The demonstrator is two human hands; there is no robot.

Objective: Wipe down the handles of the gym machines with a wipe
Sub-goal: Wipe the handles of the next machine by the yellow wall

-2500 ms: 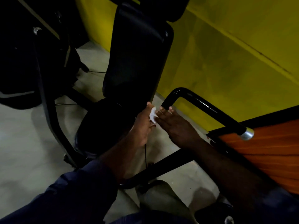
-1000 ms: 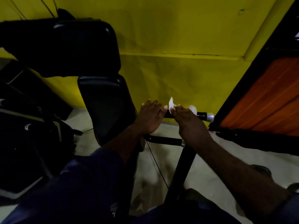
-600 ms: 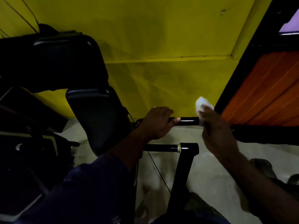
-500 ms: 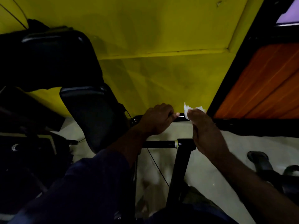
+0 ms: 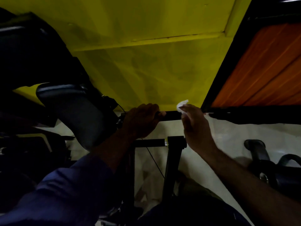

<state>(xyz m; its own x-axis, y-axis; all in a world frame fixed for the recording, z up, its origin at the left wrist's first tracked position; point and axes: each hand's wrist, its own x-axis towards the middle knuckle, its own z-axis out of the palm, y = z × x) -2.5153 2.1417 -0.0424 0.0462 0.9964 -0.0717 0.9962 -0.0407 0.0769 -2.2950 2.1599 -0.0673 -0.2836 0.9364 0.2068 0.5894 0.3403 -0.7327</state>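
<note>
A black horizontal handle bar (image 5: 172,115) of a gym machine runs across the middle, in front of the yellow wall. My left hand (image 5: 140,121) grips the bar's left part, fingers curled over it. My right hand (image 5: 196,126) holds a small white wipe (image 5: 182,106) in its fingertips and presses it onto the bar's right part. The bar's right end is hidden behind that hand.
A black padded backrest (image 5: 78,111) stands at the left, close to my left arm. Below the hands a black upright post (image 5: 172,163) carries a second short bar (image 5: 149,143). A yellow wall (image 5: 146,66) is behind, an orange panel (image 5: 267,69) at the right, black sandals (image 5: 259,154) on the pale floor.
My right hand slid the wipe back and forth along the bar's right part. My left hand kept its grip on the bar. The view tilted slightly.
</note>
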